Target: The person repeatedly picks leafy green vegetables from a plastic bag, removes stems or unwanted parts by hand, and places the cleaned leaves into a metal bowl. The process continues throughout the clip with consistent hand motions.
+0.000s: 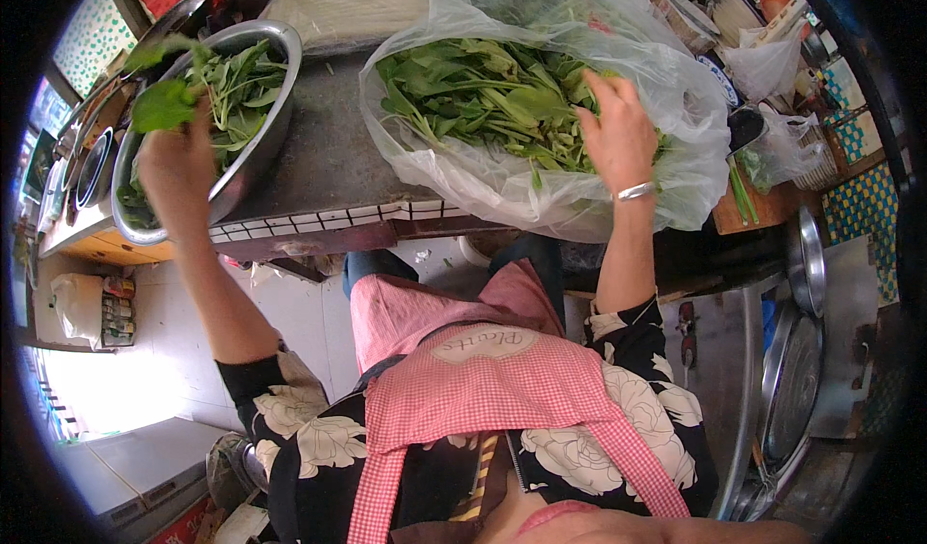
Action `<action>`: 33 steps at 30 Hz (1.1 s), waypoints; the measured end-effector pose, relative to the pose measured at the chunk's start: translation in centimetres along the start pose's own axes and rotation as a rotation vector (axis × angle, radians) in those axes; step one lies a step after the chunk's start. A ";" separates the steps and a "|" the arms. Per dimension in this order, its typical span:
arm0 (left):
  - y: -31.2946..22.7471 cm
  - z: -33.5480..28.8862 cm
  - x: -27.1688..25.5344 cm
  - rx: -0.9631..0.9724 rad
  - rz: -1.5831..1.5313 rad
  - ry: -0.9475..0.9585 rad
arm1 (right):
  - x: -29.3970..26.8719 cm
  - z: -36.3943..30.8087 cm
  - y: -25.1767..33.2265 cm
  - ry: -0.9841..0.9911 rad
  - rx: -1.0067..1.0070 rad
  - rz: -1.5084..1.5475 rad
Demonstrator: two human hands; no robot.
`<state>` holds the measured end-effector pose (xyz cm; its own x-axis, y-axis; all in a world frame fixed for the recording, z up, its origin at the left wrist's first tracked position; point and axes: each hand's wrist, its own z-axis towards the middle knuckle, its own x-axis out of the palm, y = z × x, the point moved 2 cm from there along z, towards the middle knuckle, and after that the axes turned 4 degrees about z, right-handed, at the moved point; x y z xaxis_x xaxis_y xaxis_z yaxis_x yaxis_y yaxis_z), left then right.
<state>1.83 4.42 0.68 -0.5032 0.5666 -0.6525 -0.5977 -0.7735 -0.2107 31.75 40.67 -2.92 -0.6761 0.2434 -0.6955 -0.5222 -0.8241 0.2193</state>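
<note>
At the left, my left hand [179, 163], smeared by motion, is closed on a sprig of leafy greens [162, 106] above the near side of a metal basin [293, 59]. More leafy greens [253, 76] lie inside the basin. My right hand [620, 139], with a silver bangle at its wrist, reaches over the right side of an open clear plastic bag [415, 163]. Its fingers are apart and touch the pile of green leaves and stalks [483, 90] in the bag. The fingertips partly sink among the leaves.
Bag and basin stand on a dark counter [323, 129] with a tiled front edge. Behind them lies a plastic-wrapped pale package [343, 13]. Pans and bowls [97, 167] crowd the far left. A cutting board [763, 211] with green stalks sits at the right, near small plastic bags [768, 66].
</note>
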 end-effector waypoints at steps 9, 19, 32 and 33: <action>2.7 1.7 0.1 -0.023 0.482 0.103 | 8.2 -3.0 10.6 0.440 -0.278 0.204; -13.5 -8.9 4.0 0.266 -0.806 0.374 | 6.7 -2.8 7.7 0.279 -0.058 0.643; -15.0 -12.1 6.4 0.480 -0.491 0.435 | 9.1 -2.2 10.5 0.384 -0.183 0.414; -14.7 -12.0 6.3 0.467 -0.490 0.428 | 9.0 -2.1 10.4 0.339 -0.141 0.451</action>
<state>14.93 15.96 -9.02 0.1110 0.5801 -0.8069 -0.9358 -0.2123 -0.2814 21.35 33.23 -8.39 -0.5990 -0.3063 -0.7398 -0.1310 -0.8740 0.4679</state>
